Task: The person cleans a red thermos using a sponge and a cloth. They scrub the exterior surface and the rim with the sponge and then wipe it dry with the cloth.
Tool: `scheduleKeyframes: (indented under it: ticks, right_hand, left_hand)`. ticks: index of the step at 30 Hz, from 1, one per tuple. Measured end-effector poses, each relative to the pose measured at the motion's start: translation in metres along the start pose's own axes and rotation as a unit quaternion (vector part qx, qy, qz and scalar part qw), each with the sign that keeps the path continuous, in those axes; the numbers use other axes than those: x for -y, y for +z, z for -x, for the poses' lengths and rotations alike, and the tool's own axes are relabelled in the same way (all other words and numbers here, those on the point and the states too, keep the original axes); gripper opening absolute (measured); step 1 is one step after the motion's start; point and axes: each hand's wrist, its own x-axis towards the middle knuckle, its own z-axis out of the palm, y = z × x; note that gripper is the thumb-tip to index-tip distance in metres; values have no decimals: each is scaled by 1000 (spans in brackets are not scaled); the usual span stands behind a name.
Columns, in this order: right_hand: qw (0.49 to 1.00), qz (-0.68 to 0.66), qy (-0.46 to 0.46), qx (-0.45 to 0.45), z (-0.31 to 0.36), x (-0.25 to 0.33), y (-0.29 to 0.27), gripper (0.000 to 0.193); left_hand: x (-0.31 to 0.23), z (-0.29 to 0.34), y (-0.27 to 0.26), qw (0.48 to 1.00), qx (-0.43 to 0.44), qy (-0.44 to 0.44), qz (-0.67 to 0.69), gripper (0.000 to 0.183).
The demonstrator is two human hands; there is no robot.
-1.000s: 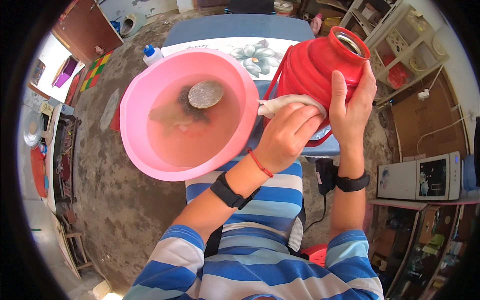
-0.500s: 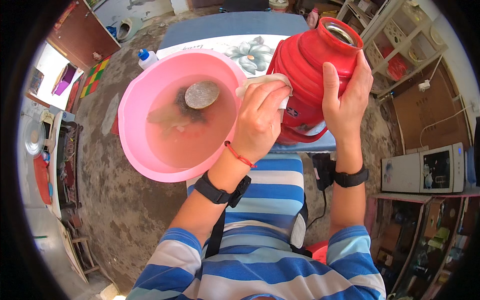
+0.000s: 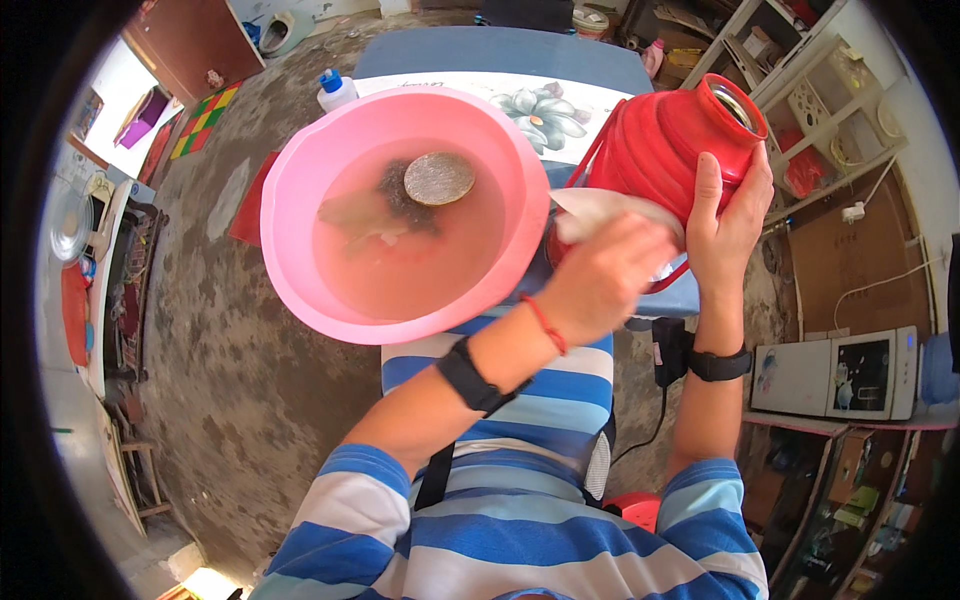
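Observation:
A red thermos flask (image 3: pixel 655 145) leans on the table with its round metal-lined mouth toward the upper right. My right hand (image 3: pixel 730 225) grips its shoulder from the right side, thumb apart from the fingers. My left hand (image 3: pixel 615 270), smeared by motion, presses a pale cloth (image 3: pixel 585 205) against the lower side of the flask. Its fingers are curled over the cloth. To the left, a pink basin (image 3: pixel 283 235) holds cloudy water. A round greyish scrubber (image 3: pixel 440 179) and a dark scouring pad (image 3: pixel 400 195) are in it, beside a blurry pale thing under the water.
The table (image 3: pixel 480 55) carries a white cover with a grey flower print (image 3: pixel 540 118). A white bottle with a blue cap (image 3: pixel 337 92) stands behind the basin. Shelves (image 3: pixel 835 120) and a white cabinet appliance (image 3: pixel 840 375) line the right side. Stained concrete floor (image 3: pixel 230 400) lies left.
My left hand has moved right and down across the flask with the cloth. The view has shifted, while my right hand keeps its hold on the flask.

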Motion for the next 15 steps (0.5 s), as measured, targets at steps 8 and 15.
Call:
scheduleKeyframes:
  ticks: [8, 15]
  right_hand:
    - [1000, -14, 8, 5, 2, -2, 4, 63]
    - [998, -59, -5, 10, 2, -7, 0, 60]
  left_hand:
    - [-27, 21, -13, 898, -83, -333, 273, 13]
    - [7, 12, -101, 856, -197, -415, 237, 17]
